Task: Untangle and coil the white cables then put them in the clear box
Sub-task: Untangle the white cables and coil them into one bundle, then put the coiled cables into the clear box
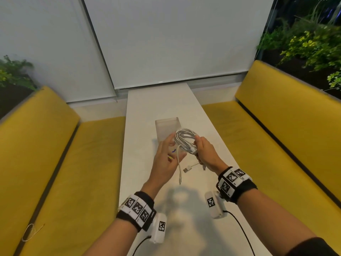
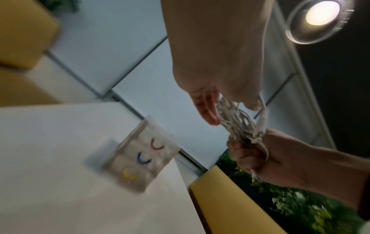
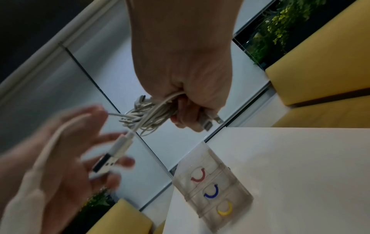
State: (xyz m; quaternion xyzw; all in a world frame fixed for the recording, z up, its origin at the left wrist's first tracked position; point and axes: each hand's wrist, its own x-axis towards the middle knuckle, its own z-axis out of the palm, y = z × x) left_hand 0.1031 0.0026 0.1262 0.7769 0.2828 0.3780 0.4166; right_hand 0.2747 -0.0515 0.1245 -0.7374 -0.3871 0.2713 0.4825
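Your right hand (image 1: 204, 154) grips the coiled white cables (image 1: 185, 139) above the table (image 1: 162, 102), just before the clear box (image 1: 167, 126); your left hand (image 1: 166, 159) spreads open beside them, one loose end draped across its palm.

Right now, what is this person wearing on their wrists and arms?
Both hands are bare. The left hand and right hand each have a black wristband faced with white panels of black square code markers. A small white camera box with its own marker hangs from each band, trailing a thin black cable. A dark sleeve shows on the right arm.
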